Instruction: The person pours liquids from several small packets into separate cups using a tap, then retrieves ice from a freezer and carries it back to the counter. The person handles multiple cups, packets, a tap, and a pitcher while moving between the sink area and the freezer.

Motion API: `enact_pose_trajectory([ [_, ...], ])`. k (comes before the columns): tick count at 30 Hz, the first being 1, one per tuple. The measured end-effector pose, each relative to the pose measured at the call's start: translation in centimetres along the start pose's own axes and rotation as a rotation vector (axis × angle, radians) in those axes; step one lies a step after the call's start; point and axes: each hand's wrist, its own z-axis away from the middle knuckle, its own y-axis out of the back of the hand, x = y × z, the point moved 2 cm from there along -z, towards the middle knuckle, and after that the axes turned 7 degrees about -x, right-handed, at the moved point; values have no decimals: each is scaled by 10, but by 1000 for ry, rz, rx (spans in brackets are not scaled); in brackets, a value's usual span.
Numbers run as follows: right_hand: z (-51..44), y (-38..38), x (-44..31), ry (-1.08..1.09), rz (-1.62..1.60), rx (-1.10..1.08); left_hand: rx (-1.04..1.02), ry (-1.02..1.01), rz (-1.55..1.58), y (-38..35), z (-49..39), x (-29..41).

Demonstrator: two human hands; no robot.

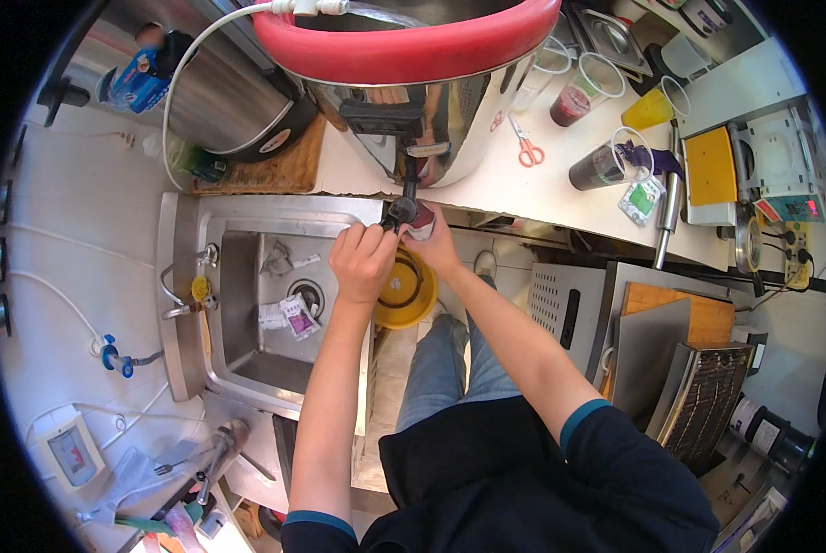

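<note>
My left hand (363, 264) is closed around the black spigot (404, 207) of a large steel barrel (454, 131), by its handle. My right hand (440, 242) holds a small cup (421, 222) with dark red in it, close under the spigot's outlet. Whether liquid runs from the spigot is hidden by my fingers. A thick red ring (413, 45) covers the barrel's rim. From the white hose fitting (309, 7) at the top a clear stream runs into the barrel. A yellow bucket (423, 297) sits on the floor below my hands.
To the left is a steel sink (247, 359) holding torn sachets (299, 318), with a tap (185, 283). On the white counter (482, 176) lie orange-handled scissors (527, 146) near plastic cups of red (572, 104), yellow (644, 110) and dark drink (592, 167). Trays and boards (654, 345) lean at right.
</note>
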Motion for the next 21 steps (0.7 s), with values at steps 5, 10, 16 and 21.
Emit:
enact_pose_trajectory([
  [5, -2, 1, 7, 1, 24, -3, -14, 25, 13, 1, 0, 0],
  [10, -2, -1, 8, -17, 2, 4, -24, 21, 2, 1, 1, 0],
  [16, -1, -2, 2, -8, 3, -14, -28, 13, 3, 0, 1, -1],
  [21, 0, -1, -2, 14, -11, -18, -30, 15, 7, 0, 0, -1],
])
